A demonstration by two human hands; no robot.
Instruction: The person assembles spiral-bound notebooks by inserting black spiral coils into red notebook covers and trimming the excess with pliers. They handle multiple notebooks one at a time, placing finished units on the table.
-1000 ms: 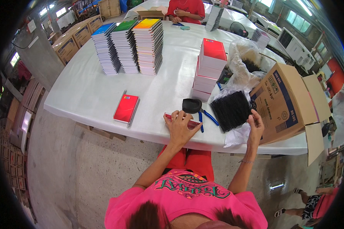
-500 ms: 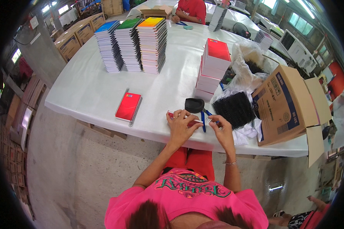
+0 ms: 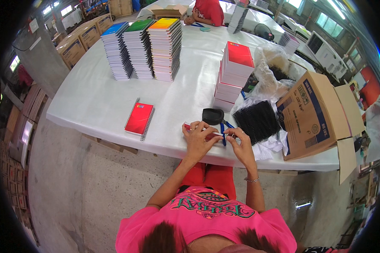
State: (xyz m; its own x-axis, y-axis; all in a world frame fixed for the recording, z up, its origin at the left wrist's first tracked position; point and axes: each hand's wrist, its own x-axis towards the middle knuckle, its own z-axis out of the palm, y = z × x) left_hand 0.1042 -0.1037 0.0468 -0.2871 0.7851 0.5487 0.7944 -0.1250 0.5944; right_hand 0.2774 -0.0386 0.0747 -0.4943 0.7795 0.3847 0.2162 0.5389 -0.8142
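Observation:
Near the table's front edge my left hand (image 3: 199, 141) is closed round a small red notebook (image 3: 208, 135), its fingers covering much of it. My right hand (image 3: 240, 147) pinches at that notebook's right end; whatever lies between its fingertips is too small to make out. Blue-handled pliers (image 3: 223, 130) lie just behind my hands, beside a black dish-like holder (image 3: 213, 116). Black binding coils (image 3: 256, 122) are heaped to the right of my right hand. A wire-bound red notebook (image 3: 139, 119) lies flat on the left.
Tall stacks of blue (image 3: 116, 50), green (image 3: 139, 48) and yellow (image 3: 165, 48) notebooks stand at the back left. A stack of red-covered blocks (image 3: 237, 63) rises behind the pliers. An open cardboard box (image 3: 308, 118) occupies the right. Across the table sits a person in red (image 3: 209, 12).
My right hand has moved left, bringing its fingertips against the notebook's end. My left hand keeps its hold. The whole view has shifted slightly.

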